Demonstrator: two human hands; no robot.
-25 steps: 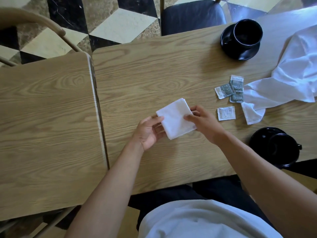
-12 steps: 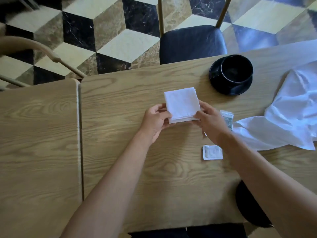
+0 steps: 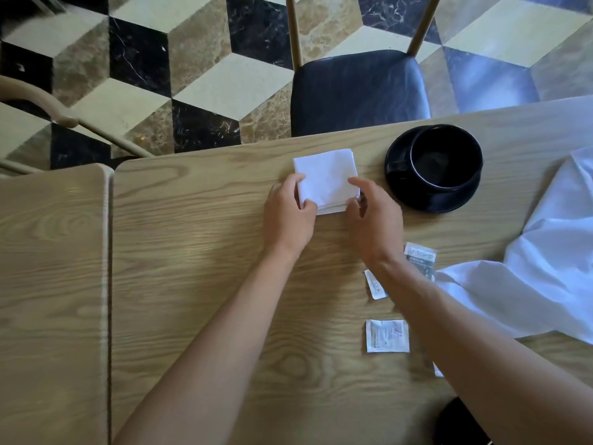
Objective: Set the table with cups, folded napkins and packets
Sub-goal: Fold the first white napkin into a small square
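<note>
— Where is the napkin?

— The folded napkin (image 3: 325,179) lies flat near the far edge of the wooden table (image 3: 199,268), just left of the black cup (image 3: 446,159), which sits on its black saucer (image 3: 426,197). Napkin and saucer are close but apart.

— And the hands?

— Both are on it. The left hand (image 3: 288,216) pinches the near left corner, thumb on top of the cloth and fingers curled at its left edge. The right hand (image 3: 373,216) holds the near right corner the same way — fingers bent over the right edge, thumb at the near side.

— What about the packets?

— Three show near the right forearm. One white packet (image 3: 386,335) lies in full view, nearer than the hands. A second packet (image 3: 373,285) pokes out from under the left side of the forearm, and a grey-printed packet (image 3: 420,258) lies on its right side, touching the loose white cloth (image 3: 529,268) that is crumpled at the table's right end.

— Anything else?

— A dark round thing (image 3: 462,425) at the near right edge, mostly cut off; I cannot tell what it is. A second table (image 3: 51,284) butts against the left, and a dark-seated chair (image 3: 356,91) stands beyond the far edge on the patterned floor (image 3: 199,75).
</note>
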